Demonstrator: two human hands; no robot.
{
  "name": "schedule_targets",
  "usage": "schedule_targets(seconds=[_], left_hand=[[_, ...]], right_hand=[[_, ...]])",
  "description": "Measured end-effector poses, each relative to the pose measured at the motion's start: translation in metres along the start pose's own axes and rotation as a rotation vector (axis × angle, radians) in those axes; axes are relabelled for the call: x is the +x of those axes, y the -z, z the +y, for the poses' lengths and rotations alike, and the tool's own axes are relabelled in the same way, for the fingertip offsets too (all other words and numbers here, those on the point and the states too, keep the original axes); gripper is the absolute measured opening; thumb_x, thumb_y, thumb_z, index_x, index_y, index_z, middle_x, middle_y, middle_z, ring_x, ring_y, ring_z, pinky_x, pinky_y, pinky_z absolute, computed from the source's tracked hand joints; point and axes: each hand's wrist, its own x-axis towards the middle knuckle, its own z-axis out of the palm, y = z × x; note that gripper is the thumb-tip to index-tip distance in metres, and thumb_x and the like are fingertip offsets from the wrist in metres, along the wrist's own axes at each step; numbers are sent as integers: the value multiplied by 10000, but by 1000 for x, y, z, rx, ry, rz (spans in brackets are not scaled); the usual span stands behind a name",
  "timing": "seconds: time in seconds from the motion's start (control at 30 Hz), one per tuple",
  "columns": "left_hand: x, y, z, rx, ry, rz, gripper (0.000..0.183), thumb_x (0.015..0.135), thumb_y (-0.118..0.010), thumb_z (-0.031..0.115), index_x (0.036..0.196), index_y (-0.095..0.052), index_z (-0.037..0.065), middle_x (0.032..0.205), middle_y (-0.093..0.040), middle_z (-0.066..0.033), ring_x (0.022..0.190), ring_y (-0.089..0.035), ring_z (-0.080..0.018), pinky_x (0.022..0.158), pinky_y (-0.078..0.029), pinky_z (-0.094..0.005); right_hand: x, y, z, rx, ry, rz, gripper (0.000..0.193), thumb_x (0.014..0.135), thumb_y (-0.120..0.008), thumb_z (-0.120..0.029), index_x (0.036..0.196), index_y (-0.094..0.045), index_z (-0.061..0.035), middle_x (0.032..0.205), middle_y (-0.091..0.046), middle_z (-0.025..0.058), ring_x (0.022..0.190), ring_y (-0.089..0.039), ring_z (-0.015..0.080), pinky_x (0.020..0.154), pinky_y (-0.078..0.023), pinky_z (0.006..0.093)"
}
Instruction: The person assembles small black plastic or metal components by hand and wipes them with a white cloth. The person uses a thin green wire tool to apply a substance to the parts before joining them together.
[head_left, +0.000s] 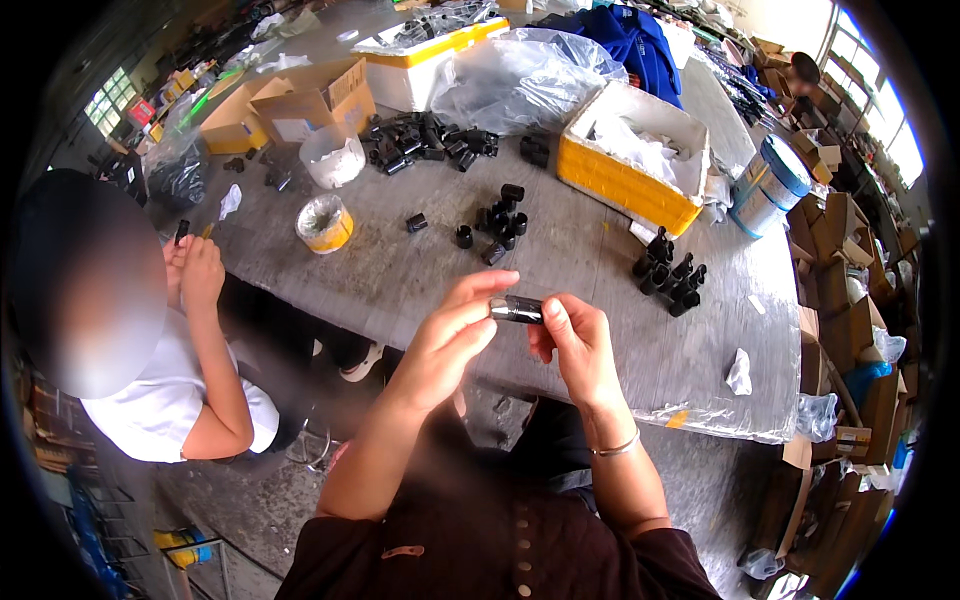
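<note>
Just beyond the table's near edge, a short black cylinder with a shiny silver end lies level between my two hands. My left hand pinches its silver end with the thumb and fingers. On the black end, my right hand has its thumb on top and fingers curled underneath. Ahead of them, several short black cylinders stand or lie in a loose cluster. Further right is a group of black pieces with narrower tops, mostly upright.
A large heap of black pieces lies farther back, near a translucent tub and a tape roll. At right stand a yellow-and-white foam box and a blue-lidded bucket. A co-worker sits at left, holding a small black piece.
</note>
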Motion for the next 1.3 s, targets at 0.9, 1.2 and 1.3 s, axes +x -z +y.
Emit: schedule_targets(seconds=[0.9,1.2,1.3], left_hand=[[18,-40,-35,-243,188,28,312,969,-477,132,1183,-562,-78,1328,-504,-145,1203,-498,-220,972,-426,-355],[18,-40,-28,-107,203,71,226,955,-522,105,1100,-620,-39,1212,-485,-58,1098,-484,-131,953,-405,-300],[16,-42,-21,-140,232,105,200,954,-519,83,1072,-619,-44,1170,-481,-43,1072,-486,-128,947,-396,-298]], right_hand=[[-119,218,-21,-1483,43,969,142,806,-688,-133,881,-633,-27,853,-607,111,793,-606,300,680,-478,377],[-48,127,-23,-326,158,531,64,881,-595,2,940,-582,-19,812,-600,17,702,-574,63,552,-450,198],[-26,70,-34,-730,585,349,102,793,-643,8,875,-599,-34,924,-604,71,758,-613,170,586,-488,261]])
